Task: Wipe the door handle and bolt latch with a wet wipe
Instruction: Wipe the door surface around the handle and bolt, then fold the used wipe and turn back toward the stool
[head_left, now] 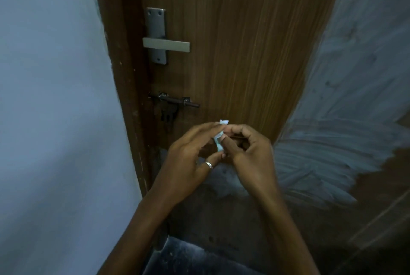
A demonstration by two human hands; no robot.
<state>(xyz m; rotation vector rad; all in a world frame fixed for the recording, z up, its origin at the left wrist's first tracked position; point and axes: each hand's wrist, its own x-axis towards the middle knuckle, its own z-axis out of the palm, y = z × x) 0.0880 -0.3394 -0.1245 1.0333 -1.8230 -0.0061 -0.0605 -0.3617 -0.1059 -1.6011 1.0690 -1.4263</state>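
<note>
- The left hand (188, 159) and the right hand (250, 154) meet near the door (244, 41). Both pinch a small white wet wipe (218, 139) with their fingertips.
- The wipe is bunched up small. It could slip and drop to the floor (188, 257) if the pinch is weak. It could tear if the hands pull too hard.
- The door handle (166, 45) is far up on the left. The bolt latch (175, 101) is below it, just up and left of the hands. No hand touches either one.
- A ring (209, 165) sits on a left finger. A pale wall (55, 97) is on the left.
- Nothing stands between the hands and the latch.
</note>
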